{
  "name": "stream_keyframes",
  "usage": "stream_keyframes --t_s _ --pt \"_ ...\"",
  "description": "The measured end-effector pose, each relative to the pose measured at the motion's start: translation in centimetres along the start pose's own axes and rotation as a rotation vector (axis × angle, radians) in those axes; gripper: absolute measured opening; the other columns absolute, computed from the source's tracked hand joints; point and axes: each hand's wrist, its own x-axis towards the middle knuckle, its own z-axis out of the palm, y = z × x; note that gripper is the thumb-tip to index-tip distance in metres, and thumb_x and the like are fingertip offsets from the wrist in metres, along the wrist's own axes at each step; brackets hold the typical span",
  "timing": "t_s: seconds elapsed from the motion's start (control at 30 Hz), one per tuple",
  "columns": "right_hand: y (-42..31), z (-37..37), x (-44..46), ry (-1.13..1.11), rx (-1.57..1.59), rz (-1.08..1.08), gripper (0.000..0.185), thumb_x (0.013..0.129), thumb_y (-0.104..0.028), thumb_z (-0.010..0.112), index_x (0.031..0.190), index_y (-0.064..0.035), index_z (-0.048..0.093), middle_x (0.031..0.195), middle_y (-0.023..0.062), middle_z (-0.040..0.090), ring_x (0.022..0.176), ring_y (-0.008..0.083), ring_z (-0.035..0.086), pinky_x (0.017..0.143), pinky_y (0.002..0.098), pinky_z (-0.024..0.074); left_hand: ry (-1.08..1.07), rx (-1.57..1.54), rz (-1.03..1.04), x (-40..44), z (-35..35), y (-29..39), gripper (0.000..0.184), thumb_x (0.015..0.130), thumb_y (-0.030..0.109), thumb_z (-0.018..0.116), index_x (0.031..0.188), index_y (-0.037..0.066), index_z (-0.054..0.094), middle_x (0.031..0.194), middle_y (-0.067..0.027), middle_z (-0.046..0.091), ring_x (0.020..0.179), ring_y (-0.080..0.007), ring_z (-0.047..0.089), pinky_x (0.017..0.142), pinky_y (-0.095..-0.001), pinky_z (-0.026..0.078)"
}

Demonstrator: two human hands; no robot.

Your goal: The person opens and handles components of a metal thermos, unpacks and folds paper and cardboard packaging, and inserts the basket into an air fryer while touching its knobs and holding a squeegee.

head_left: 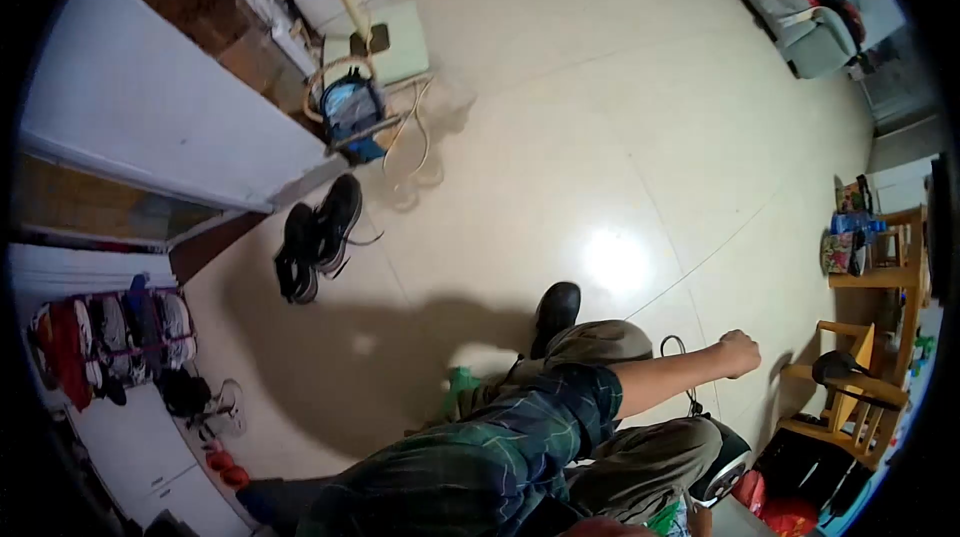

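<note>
My left hand (739, 354) is closed in a fist at the end of an outstretched arm in a dark plaid sleeve (480, 447). The arm reaches right, across my bent legs in grey-brown trousers (672, 457). Whatever the fist may hold is hidden. A thin dark cable (672, 340) loops out from behind the forearm and shows again below it. A black shoe (556, 312) is on one foot, on the tiled floor. My right hand cannot be made out.
Black sneakers (320, 237) lie on the pale floor (520, 157) near a white door (150, 87). A blue bag (358, 117) stands by a light green box (400, 42). Wooden chairs (850, 377) are at right; a shoe rack (115, 337) and white cabinet (130, 447) at left.
</note>
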Motion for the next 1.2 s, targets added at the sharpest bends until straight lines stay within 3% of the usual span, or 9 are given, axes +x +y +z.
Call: stream_keyframes --t_s 0.2,0.27,0.37,0.57,0.63,0.77,0.87,1.07,1.2 --pt "3.0 4.8 1.9 -0.012 0.026 -0.125 0.052 0.085 -0.006 0.053 0.135 -0.0041 0.037 0.073 0.0043 0.058 0.05 0.0147 0.052 0.043 0.0308 0.0409 0.264 -0.116 0.055 1.3 -0.9 -1.1 0.012 0.067 0.007 0.058 0.075 0.005 0.066 0.084 -0.0178 0.065 0.08 -0.0322 0.064 0.069 -0.0441 0.051" --pt "-6.5 2.2 -2.8 -0.095 0.663 -0.376 0.05 0.084 -0.007 0.053 0.132 -0.0036 0.038 0.061 0.0013 0.048 0.043 0.0105 0.046 0.037 0.0246 0.0347 0.215 -0.454 -0.101 -1.7 -8.5 1.4 0.02 0.08 0.019 0.049 0.085 0.007 0.065 0.085 -0.0155 0.066 0.08 -0.0323 0.064 0.072 -0.0442 0.051" --pt "-19.8 -5.3 -8.9 -0.244 0.95 -0.587 0.055 0.082 -0.009 0.054 0.134 -0.0028 0.037 0.06 0.0013 0.048 0.045 0.01 0.047 0.039 0.0246 0.0384 0.466 -1.006 0.43 -5.4 -14.4 2.9 0.014 0.083 0.01 0.064 0.093 0.002 0.059 0.089 -0.007 0.062 0.079 -0.0147 0.061 0.069 -0.0308 0.051" --pt "-31.9 -9.5 -6.5 -0.389 1.373 -0.711 0.065 0.079 -0.005 0.054 0.138 -0.0028 0.029 0.089 0.005 0.049 0.05 0.0057 0.043 0.038 0.0177 0.0375 0.649 -1.364 1.481 -17.1 -22.1 13.1 0.012 0.091 0.014 0.055 0.087 0.003 0.057 0.081 -0.0092 0.059 0.061 -0.0118 0.055 0.05 -0.0244 0.044" --pt "-37.4 -10.1 -7.9 -0.485 1.54 -0.727 0.062 0.078 -0.001 0.053 0.136 -0.0026 0.032 0.098 0.0066 0.047 0.054 0.0052 0.041 0.04 0.0164 0.0372 0.929 -1.416 1.797 -16.3 -21.6 17.7 0.017 0.092 0.016 0.052 0.091 0.0 0.057 0.086 -0.014 0.06 0.063 -0.0134 0.055 0.052 -0.0263 0.049" --pt "-45.7 -8.5 -8.2 -0.716 1.682 -0.742 0.051 0.076 0.006 0.048 0.126 -0.0003 0.039 0.094 0.0077 0.047 0.055 0.0062 0.04 0.041 0.0166 0.0369 1.242 -1.565 1.783 -17.5 -19.2 22.9 0.009 0.087 0.015 0.06 0.083 0.007 0.058 0.08 -0.0114 0.061 0.066 -0.0115 0.055 0.057 -0.0255 0.053" --pt "-48.3 -6.1 -7.4 -0.87 1.781 -0.728 0.045 0.074 0.009 0.046 0.118 0.0012 0.042 0.09 0.009 0.049 0.054 0.007 0.04 0.041 0.0164 0.0365 1.286 -1.883 0.95 -22.9 -18.4 26.5 0.01 0.083 0.013 0.064 0.076 0.008 0.058 0.069 -0.01 0.059 0.06 -0.0112 0.055 0.057 -0.0218 0.052" --pt "-47.8 -6.2 -7.2 -0.969 1.86 -0.602 0.052 0.072 0.011 0.047 0.122 -0.0008 0.039 0.09 0.0111 0.051 0.054 0.0089 0.041 0.041 0.0174 0.0365 0.587 -1.228 1.321 -20.4 -16.0 22.7 0.016 0.083 0.013 0.064 0.087 -0.003 0.061 0.099 -0.0187 0.058 0.077 -0.0147 0.059 0.072 -0.0266 0.046" --pt "-47.9 -7.1 -8.1 -0.991 1.926 -0.699 0.051 0.072 0.011 0.047 0.121 0.0002 0.04 0.091 0.0113 0.052 0.055 0.0092 0.041 0.041 0.0172 0.0376 1.461 -2.081 0.987 -19.4 -15.5 32.3 0.012 0.086 0.005 0.058 0.074 0.007 0.057 0.07 -0.0098 0.058 0.056 -0.0122 0.052 0.054 -0.0179 0.049"
